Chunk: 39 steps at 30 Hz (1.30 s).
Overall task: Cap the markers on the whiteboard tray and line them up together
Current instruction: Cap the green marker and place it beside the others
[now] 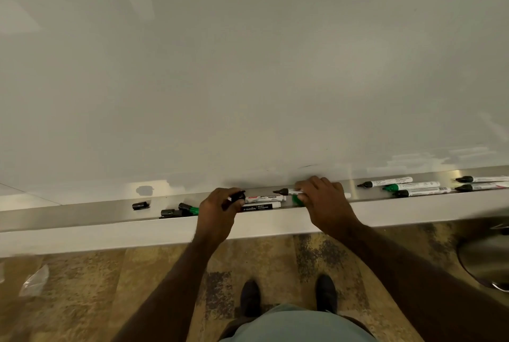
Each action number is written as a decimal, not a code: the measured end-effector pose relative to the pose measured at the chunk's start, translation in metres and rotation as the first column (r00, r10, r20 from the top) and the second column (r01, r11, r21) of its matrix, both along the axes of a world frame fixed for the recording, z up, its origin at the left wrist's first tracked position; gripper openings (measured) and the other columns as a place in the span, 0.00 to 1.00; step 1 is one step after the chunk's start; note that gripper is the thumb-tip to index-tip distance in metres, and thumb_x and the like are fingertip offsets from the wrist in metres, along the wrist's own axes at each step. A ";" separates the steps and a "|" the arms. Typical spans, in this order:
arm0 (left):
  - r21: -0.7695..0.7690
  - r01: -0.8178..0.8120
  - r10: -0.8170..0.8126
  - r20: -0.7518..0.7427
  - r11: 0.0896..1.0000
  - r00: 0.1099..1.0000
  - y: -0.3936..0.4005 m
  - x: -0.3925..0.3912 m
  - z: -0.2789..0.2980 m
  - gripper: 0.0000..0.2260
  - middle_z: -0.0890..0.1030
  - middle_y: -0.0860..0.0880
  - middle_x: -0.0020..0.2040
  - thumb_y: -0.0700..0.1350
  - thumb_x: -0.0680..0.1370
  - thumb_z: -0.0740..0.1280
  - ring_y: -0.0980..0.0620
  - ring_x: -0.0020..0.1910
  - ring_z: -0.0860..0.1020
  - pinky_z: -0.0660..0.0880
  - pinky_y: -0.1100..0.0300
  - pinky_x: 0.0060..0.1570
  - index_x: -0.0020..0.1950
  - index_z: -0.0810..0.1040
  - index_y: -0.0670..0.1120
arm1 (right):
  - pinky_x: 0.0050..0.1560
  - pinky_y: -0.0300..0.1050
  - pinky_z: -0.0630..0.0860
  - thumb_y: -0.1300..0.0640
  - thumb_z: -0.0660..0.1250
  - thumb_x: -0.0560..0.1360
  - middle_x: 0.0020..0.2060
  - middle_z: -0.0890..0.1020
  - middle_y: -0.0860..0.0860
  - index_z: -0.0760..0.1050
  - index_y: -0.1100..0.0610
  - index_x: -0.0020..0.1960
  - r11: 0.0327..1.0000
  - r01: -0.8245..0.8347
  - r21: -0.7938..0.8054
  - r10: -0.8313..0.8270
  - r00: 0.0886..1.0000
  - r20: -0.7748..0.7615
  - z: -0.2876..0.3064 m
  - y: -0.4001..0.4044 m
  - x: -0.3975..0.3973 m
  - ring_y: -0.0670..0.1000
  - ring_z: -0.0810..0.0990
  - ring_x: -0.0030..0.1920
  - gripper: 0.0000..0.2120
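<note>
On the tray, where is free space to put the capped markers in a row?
Bare tray runs from the left edge to the lone black cap. A shorter bare stretch lies between the right hand and the uncapped markers at right. It is crowded around the loose caps, the left hand and the markers between both hands.

dim, even light | soft focus | glare on whiteboard | edges bowed
</note>
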<state>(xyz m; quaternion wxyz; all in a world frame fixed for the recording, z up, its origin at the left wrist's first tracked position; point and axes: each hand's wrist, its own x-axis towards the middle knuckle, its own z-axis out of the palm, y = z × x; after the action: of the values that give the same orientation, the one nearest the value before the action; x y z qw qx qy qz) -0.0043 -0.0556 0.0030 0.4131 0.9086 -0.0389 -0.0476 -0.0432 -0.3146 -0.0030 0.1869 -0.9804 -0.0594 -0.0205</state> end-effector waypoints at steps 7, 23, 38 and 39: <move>-0.047 0.137 -0.138 -0.011 0.989 0.990 -0.020 0.000 0.009 0.12 0.79 0.55 0.48 0.41 0.74 0.71 0.59 0.44 0.77 0.70 0.76 0.43 0.57 0.81 0.48 | 0.48 0.53 0.69 0.52 0.59 0.78 0.53 0.76 0.50 0.73 0.48 0.59 0.999 -0.006 0.042 0.006 1.000 0.000 0.009 0.018 0.007 0.54 0.72 0.52 0.11; 0.046 0.238 -0.241 0.070 0.970 0.968 -0.024 0.004 0.014 0.12 0.84 0.47 0.47 0.40 0.72 0.73 0.56 0.43 0.76 0.65 0.80 0.44 0.55 0.83 0.44 | 0.45 0.47 0.64 0.55 0.61 0.77 0.51 0.78 0.50 0.75 0.51 0.57 0.993 -0.052 0.105 0.053 0.999 -0.007 0.010 0.035 0.003 0.52 0.71 0.49 0.10; 0.011 0.011 -0.012 0.065 1.000 0.998 -0.009 0.018 0.021 0.10 0.83 0.51 0.48 0.39 0.73 0.72 0.59 0.41 0.79 0.73 0.72 0.43 0.53 0.83 0.47 | 0.53 0.51 0.75 0.64 0.65 0.74 0.52 0.77 0.57 0.74 0.61 0.57 0.996 -0.042 0.078 0.032 0.991 0.128 0.018 0.062 0.018 0.57 0.73 0.53 0.11; 0.039 0.007 -0.011 0.107 0.999 0.994 -0.009 0.017 0.018 0.10 0.84 0.51 0.49 0.39 0.72 0.73 0.57 0.42 0.79 0.74 0.69 0.45 0.52 0.83 0.46 | 0.53 0.50 0.75 0.62 0.65 0.75 0.53 0.77 0.57 0.74 0.61 0.57 0.997 -0.021 0.069 0.012 0.992 0.129 0.015 0.064 0.017 0.57 0.74 0.53 0.11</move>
<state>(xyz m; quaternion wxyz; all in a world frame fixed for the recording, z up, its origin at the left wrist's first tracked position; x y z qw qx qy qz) 0.0125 -0.0644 0.0213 0.3925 0.9175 -0.0642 -0.0013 -0.0265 -0.2506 0.0121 0.2170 -0.9694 -0.0784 -0.0841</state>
